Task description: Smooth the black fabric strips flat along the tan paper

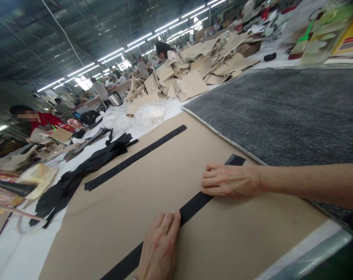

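Note:
A long black strip (194, 206) lies across a brown cardboard sheet (153, 186). My left hand (160, 245) lies flat on the strip's near part, fingers stretched out together. My right hand (229, 181) presses flat on the strip's far part, fingers extended, close to the strip's end (236, 159). A second black strip (135, 157) lies parallel on the cardboard, farther off and untouched.
A grey carpet-like mat (281, 112) borders the cardboard on the right. A heap of black strips (77, 175) lies at the left on the white table. Clear plastic bags (135, 114) and piled beige pieces (199, 66) sit behind. Other people work at far tables.

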Available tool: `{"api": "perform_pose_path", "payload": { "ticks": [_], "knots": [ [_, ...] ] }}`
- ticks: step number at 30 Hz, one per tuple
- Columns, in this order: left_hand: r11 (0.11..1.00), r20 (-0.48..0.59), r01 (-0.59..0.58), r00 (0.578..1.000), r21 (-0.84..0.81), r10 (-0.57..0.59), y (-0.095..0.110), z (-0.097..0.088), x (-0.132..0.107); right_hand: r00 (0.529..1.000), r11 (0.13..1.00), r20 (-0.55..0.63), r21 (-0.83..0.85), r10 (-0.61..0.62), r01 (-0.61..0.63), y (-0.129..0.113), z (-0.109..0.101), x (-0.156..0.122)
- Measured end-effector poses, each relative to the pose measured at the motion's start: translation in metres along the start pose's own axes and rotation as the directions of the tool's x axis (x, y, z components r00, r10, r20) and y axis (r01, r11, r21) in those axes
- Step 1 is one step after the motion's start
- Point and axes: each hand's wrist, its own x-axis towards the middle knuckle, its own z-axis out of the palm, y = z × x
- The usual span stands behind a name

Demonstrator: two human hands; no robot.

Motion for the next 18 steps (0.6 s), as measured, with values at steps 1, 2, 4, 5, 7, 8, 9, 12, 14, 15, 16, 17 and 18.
{"api": "perform_pose_path", "payload": {
  "ticks": [1,2,4,5,7,8,9,12,14,15,16,17,18],
  "knots": [
    [1.000,0.009,-0.002,1.000,0.011,0.002,0.001,0.000,0.001,1.000,1.000,0.002,-0.001,0.003,-0.003,0.001,0.000,-0.002],
    [1.000,0.016,-0.002,1.000,0.024,0.001,0.002,-0.001,0.001,1.000,1.000,0.005,-0.003,0.008,-0.008,0.002,0.000,-0.004],
    [0.998,0.031,0.006,0.999,0.057,-0.007,0.005,-0.001,0.003,1.000,1.000,0.014,-0.009,0.017,-0.017,0.003,-0.001,-0.008],
    [0.997,0.040,0.012,0.999,0.074,-0.015,0.006,-0.002,0.004,1.000,1.000,0.019,-0.010,0.019,-0.019,0.004,-0.001,-0.011],
    [0.994,0.051,0.020,0.998,0.109,-0.026,0.009,-0.001,0.007,0.999,1.000,0.028,-0.010,0.027,-0.026,0.005,-0.002,-0.015],
    [0.992,0.052,0.024,0.998,0.123,-0.031,0.011,-0.001,0.008,0.999,1.000,0.031,-0.009,0.031,-0.030,0.006,-0.003,-0.017],
    [0.991,0.051,0.030,0.998,0.134,-0.037,0.011,0.000,0.009,0.999,0.999,0.033,-0.008,0.035,-0.035,0.007,-0.003,-0.020],
    [0.990,0.025,0.054,0.998,0.131,-0.058,0.010,0.004,0.008,0.998,0.998,0.038,-0.022,0.054,-0.053,0.009,-0.005,-0.025],
    [0.992,-0.025,0.060,0.998,0.107,-0.058,0.007,0.007,0.004,0.997,0.998,0.042,-0.024,0.061,-0.060,0.009,-0.006,-0.027],
    [0.993,-0.058,0.065,0.997,0.098,-0.060,0.005,0.008,0.001,0.997,0.998,0.039,-0.020,0.063,-0.062,0.008,-0.006,-0.027],
    [0.993,-0.095,0.075,0.993,0.096,-0.066,0.003,0.010,-0.002,0.997,0.998,0.036,-0.014,0.065,-0.064,0.008,-0.006,-0.028],
    [0.990,-0.128,0.090,0.989,0.106,-0.076,0.002,0.012,-0.007,0.997,0.998,0.032,-0.008,0.068,-0.068,0.007,-0.005,-0.028],
    [0.986,-0.153,0.108,0.984,0.123,-0.088,0.001,0.013,-0.011,0.997,0.997,0.029,-0.002,0.072,-0.072,0.007,-0.005,-0.028]
  ]
}}
